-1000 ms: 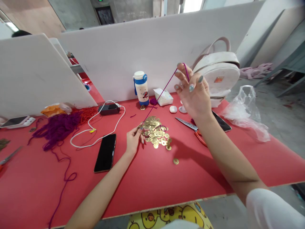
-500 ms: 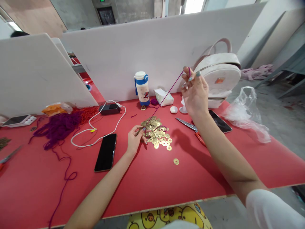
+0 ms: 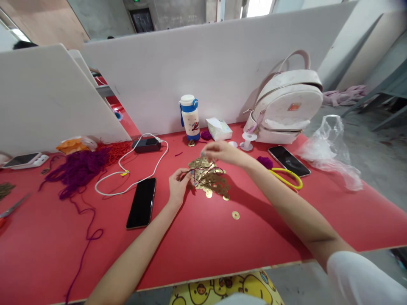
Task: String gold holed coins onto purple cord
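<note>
My left hand is closed in a pinch at the left edge of a heap of brass-coloured coins with holes. Between its thumb and fingers is a purple cord, and a small dark thing at the fingertips is too small to make out. Part of the cord lies in loose curls over the coins. My right hand is above the far side of the heap, its fingers bent and smeared by motion. Whether it grips the cord does not show. One loose coin lies nearer me.
Left lie a black phone, a white cable and tangled purple yarn. Behind stand a bottle, a tissue pack and a white spool. Right are a yellow ring, another phone and a white backpack.
My right hand has come down and left from high in front of the backpack to above the coins. The cord, stretched taut before, is now slack. My left hand has barely moved.
</note>
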A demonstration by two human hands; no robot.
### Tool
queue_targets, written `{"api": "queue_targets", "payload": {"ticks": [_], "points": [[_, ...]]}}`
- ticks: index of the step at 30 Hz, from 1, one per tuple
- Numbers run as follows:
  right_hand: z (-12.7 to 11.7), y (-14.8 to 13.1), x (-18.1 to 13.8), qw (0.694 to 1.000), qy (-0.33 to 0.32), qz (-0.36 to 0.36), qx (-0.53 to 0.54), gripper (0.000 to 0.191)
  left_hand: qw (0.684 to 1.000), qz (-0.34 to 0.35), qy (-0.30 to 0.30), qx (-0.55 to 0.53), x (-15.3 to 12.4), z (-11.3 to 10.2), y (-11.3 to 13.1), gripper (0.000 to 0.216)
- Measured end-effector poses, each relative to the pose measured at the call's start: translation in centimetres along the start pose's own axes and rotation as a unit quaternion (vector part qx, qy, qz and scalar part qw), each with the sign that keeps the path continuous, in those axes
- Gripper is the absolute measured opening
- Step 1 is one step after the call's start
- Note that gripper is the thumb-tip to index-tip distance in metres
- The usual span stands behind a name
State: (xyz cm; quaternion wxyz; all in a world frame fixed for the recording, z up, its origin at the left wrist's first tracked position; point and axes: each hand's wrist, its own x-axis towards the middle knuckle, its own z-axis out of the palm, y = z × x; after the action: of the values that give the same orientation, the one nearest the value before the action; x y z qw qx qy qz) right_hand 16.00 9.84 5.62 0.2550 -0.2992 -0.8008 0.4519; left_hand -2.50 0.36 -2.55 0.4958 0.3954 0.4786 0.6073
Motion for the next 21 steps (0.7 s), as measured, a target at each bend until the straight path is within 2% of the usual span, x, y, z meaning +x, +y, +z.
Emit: {"api": "queue_targets", "payload": {"ticks": [1,2,5,7,10,13,16,19,21], "points": [[1.1,0.0,-0.1,0.997,-0.07,0.022,-0.029,0.019,1.0,0.007,0.01,0.004,0.1,0.0,0.0,0.028],[2.2,0.1,-0.1,0.992,-0.108,0.035,-0.061,0.019,1.0,0.017,0.02,0.012,0.1,0.0,0.0,0.027],[4.7,0.9,0.0,0.989,-0.114,0.037,-0.084,0.014,0.997,0.054,0.05,0.036,0.3,0.1,0.0,0.024],[5.2,1.4,0.3,0.989,-0.124,0.02,-0.073,0.015,0.995,0.061,0.067,0.041,0.3,0.1,0.1,0.023],[3.8,1.6,0.6,0.993,-0.113,-0.007,-0.043,0.016,0.993,0.055,0.094,0.042,0.2,-0.1,0.1,0.024],[1.1,0.8,0.4,0.997,-0.065,-0.046,0.024,0.026,0.991,0.054,0.116,0.042,0.1,-0.3,-0.1,0.026],[-1.3,-0.6,-0.4,0.994,-0.014,-0.072,0.085,0.031,0.993,0.044,0.109,0.033,0.2,-0.4,-0.2,0.026],[-2.8,-1.7,-1.2,0.982,0.054,-0.077,0.164,0.031,0.994,0.035,0.1,0.015,0.2,-0.2,-0.1,0.027],[-3.6,-2.1,-1.5,0.962,0.088,-0.092,0.242,0.033,0.994,0.031,0.103,0.006,0.1,-0.1,0.0,0.027]]}}
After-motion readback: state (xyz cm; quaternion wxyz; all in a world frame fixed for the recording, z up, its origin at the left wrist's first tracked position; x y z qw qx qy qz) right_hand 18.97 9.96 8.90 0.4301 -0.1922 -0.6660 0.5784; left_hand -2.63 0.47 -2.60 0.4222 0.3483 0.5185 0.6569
